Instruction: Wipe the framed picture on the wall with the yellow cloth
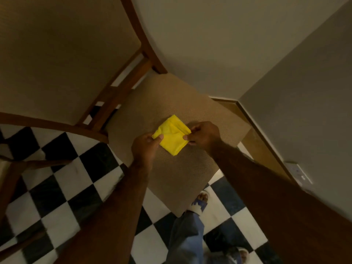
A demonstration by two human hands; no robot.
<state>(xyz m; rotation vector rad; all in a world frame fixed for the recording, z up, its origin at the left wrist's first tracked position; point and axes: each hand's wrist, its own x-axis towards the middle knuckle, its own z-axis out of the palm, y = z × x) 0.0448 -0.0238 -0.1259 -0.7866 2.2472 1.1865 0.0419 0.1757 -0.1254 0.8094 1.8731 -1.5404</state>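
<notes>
A folded yellow cloth (172,136) is held just above the beige seat of a wooden chair (171,174). My left hand (145,147) pinches the cloth's left edge with thumb on top. My right hand (203,135) pinches its right edge with fingertips. Both forearms reach in from the bottom of the view. No framed picture is in view.
The chair's padded back with brown wooden frame (148,48) rises at upper left. A plain wall (228,44) and a corner with wooden skirting (247,119) lie to the right, with a wall socket (299,172). The floor is black-and-white checkered tile (62,187). My slippered foot (199,203) stands by the seat.
</notes>
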